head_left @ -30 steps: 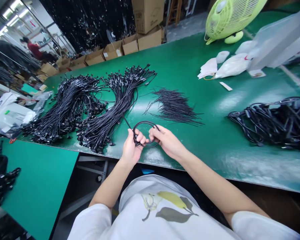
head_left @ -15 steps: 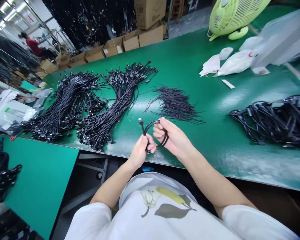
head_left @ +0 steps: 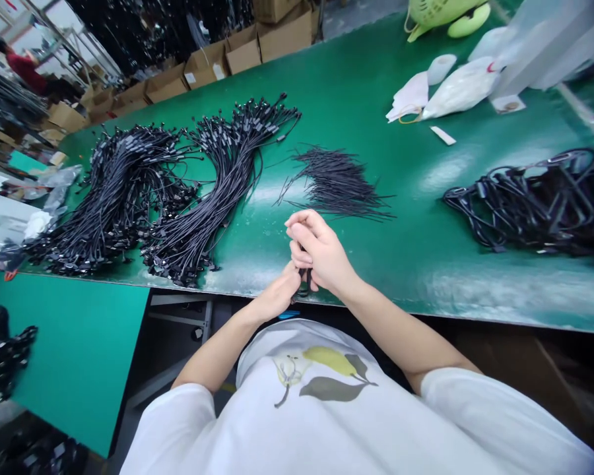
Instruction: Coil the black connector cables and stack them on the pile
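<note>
Currently, the left hand and right hand are closed around a black cable at the green surface's front edge, its visible part pointing edgeward; the black strips lie farther back, nearer the right hand.

From here I see two cable bundles on the left of the tabletop, a strand pile right of them, a cable heap farther right, boxes beyond the far edge, and the held cable near the front edge.
</note>
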### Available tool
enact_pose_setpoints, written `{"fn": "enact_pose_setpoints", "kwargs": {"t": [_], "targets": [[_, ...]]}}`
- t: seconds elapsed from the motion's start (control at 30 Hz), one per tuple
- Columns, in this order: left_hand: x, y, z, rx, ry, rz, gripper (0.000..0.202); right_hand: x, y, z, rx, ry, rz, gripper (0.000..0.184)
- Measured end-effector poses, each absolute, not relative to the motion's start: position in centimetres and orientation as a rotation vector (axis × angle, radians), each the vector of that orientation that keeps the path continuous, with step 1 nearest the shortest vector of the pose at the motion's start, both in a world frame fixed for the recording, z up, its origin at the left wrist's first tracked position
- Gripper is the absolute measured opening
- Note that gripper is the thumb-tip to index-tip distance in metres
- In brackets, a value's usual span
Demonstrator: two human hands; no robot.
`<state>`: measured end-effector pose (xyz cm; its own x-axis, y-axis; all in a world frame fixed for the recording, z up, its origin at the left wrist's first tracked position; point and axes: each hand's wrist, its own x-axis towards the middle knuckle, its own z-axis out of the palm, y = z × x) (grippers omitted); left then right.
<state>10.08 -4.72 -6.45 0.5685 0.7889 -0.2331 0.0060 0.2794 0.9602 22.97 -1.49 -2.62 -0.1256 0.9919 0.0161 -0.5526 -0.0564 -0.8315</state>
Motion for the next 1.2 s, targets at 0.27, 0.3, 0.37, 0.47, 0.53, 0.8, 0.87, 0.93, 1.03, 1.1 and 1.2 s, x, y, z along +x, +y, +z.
{"fn": "enact_pose_setpoints", "kwargs": {"t": [0.27, 0.3, 0.37, 0.47, 0.53, 0.8, 0.87, 0.93, 1.03, 1.1, 1.2], "targets": [[11.2, -4.9, -5.2, 0.533, 0.556, 0.476, 0.034, 25.0, -0.5, -2.0, -0.609, -0.853, 1.854, 0.024], [11.2, -4.8, -5.1, 0.516, 0.563, 0.468, 0.033, 25.1, -0.4, -2.1, -0.599, -0.857, 1.875, 0.024], [11.4, -4.9, -5.0, 0.495, 0.587, 0.484, 0.030, 25.1, -0.2, -2.4, -0.602, -0.843, 1.872, 0.023], [12.1, -5.2, -5.2, 0.500, 0.645, 0.573, 0.031, 24.8, 0.1, -3.1, -0.642, -0.816, 1.835, 0.023], [12.5, -5.3, -5.4, 0.539, 0.684, 0.589, 0.038, 24.8, 0.4, -3.5, -0.700, -0.867, 1.801, 0.022], [11.7, -2.0, -5.8, 0.368, 0.784, 1.071, 0.037, 25.7, -1.9, -6.3, -1.079, -1.719, 0.559, 0.031], [11.4, -1.0, -6.0, 0.303, 0.794, 1.094, 0.037, 25.1, -3.2, -7.4, -1.010, -1.967, 0.296, 0.023], [11.3, -0.5, -6.2, 0.269, 0.794, 1.076, 0.036, 24.3, -3.9, -8.4, -0.960, -2.088, 0.026, 0.019], [11.3, -0.4, -6.3, 0.265, 0.836, 1.015, 0.034, 23.6, -3.9, -9.1, -0.889, -2.201, -0.116, 0.027], [11.3, -0.6, -6.4, 0.308, 0.902, 0.973, 0.032, 23.6, -3.6, -8.9, -0.794, -2.315, -0.021, 0.030], [11.0, -0.9, -6.6, 0.459, 0.984, 0.947, 0.035, 24.3, -3.1, -7.5, -0.665, -2.422, 0.163, 0.034]]}}
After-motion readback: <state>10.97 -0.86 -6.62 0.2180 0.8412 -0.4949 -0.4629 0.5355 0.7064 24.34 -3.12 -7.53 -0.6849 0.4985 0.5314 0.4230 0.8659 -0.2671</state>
